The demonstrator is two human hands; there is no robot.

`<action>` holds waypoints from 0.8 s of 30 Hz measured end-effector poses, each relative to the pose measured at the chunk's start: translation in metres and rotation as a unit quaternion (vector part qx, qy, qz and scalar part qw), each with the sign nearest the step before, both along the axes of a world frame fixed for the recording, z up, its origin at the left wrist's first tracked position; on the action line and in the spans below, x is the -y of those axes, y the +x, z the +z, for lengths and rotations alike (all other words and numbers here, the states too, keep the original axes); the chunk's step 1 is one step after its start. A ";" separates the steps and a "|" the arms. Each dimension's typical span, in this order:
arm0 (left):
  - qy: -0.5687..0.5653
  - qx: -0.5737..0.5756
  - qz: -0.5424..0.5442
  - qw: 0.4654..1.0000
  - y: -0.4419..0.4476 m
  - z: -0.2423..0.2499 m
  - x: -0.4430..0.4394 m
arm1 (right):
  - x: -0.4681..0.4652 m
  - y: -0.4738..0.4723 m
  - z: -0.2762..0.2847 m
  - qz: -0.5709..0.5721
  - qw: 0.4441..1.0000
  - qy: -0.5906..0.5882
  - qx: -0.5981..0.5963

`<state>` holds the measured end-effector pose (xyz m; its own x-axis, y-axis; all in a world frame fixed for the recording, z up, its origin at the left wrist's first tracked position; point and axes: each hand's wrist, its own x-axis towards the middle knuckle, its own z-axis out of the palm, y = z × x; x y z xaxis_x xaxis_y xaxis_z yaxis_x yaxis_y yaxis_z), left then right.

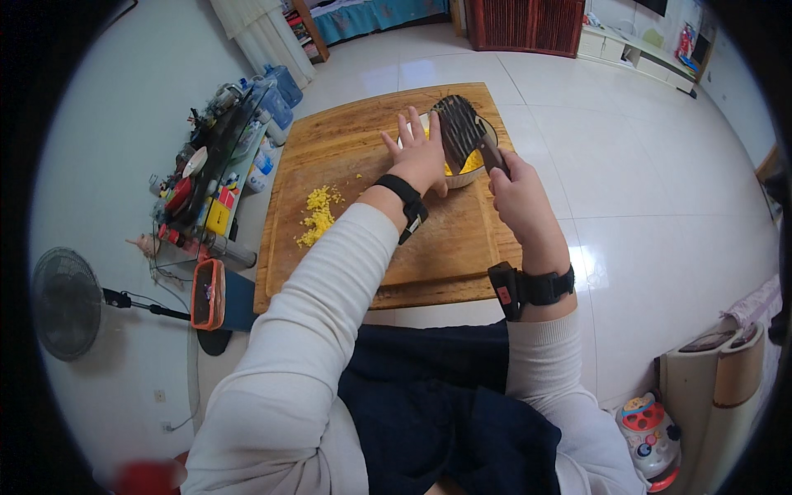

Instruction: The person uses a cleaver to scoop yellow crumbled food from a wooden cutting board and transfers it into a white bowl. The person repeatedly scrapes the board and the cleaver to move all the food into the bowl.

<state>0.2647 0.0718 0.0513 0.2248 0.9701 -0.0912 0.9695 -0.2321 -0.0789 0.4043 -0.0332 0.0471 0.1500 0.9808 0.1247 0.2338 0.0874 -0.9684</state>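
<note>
My right hand (515, 185) is closed round the brown handle of a broad dark cleaver (460, 130), its ridged-looking blade tilted over a round bowl (463, 180). Chopped yellow food (471, 162) shows inside the bowl. My left hand (419, 154) is beside the blade, fingers spread, at the bowl's left side; whether it touches the blade I cannot tell. A loose heap of the same yellow bits (318, 216) lies to the left on the wooden board (445, 235). Each of my wrists wears a black strap.
Left of the board stand a bin with an orange rim (207, 294), a cluttered glass shelf (216, 154) and a fan (68, 303). Large blue water bottles (284, 86) are behind. A toy (646, 433) sits at the lower right beside a sofa (693, 377).
</note>
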 end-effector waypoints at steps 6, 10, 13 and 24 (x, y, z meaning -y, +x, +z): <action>-0.063 -0.028 0.021 0.997 -0.002 -0.007 -0.004 | 0.002 -0.002 0.001 -0.011 1.000 -0.010 0.016; -0.094 -0.035 0.042 0.994 -0.004 -0.005 -0.004 | 0.005 0.000 0.006 -0.033 0.999 0.035 0.026; -0.023 0.059 0.017 0.998 -0.009 -0.004 0.004 | 0.005 0.002 0.008 -0.034 0.997 0.030 0.058; 0.025 0.002 -0.035 0.999 -0.003 0.008 -0.004 | 0.009 0.005 0.010 -0.004 0.997 -0.001 0.073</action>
